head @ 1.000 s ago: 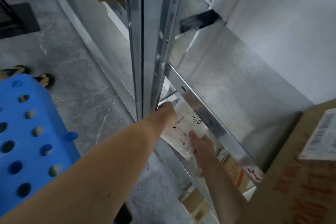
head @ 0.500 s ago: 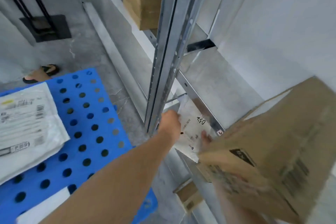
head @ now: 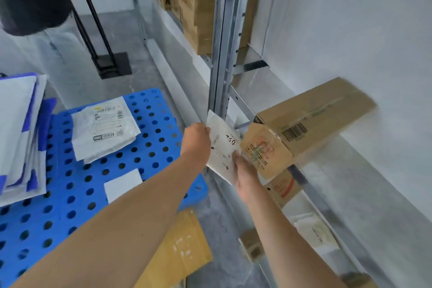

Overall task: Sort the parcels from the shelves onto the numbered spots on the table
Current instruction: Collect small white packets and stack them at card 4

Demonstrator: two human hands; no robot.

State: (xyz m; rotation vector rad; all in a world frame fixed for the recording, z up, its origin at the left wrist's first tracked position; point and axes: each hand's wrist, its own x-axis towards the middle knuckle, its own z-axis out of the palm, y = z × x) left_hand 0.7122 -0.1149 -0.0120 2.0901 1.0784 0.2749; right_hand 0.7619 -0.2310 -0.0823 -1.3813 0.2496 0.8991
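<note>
Currently: you hold the flat white parcel in the air between both hands. It sits just in front of the steel upright at the edge of the shelf, tilted, with its labelled face towards you.

Grip:
- Your left hand is closed round the upper left edge. The back of the hand faces the camera, and the fingers are hidden behind the parcel.
- Your right hand pinches the lower right corner, with fingertips on the printed face.
- Both hands are closed on the parcel, and neither touches anything else that I can see.

Doing the step well, as I judge it:
- Read the handwritten number on the face before you turn. It looks like three digits, but the blur makes me unsure of them.
- The parcel is thin and floppy, so hold it by two edges until it is flat over its spot.
- Watch the cardboard box just beside your right hand. It overhangs the shelf lip, and a knock from your wrist could tip it.
- Swing left to the blue perforated table, where a white mailer already lies.
- A small white card sits nearer you. It may mark a spot, but no number is legible, so check it before you lay the parcel down.
</note>
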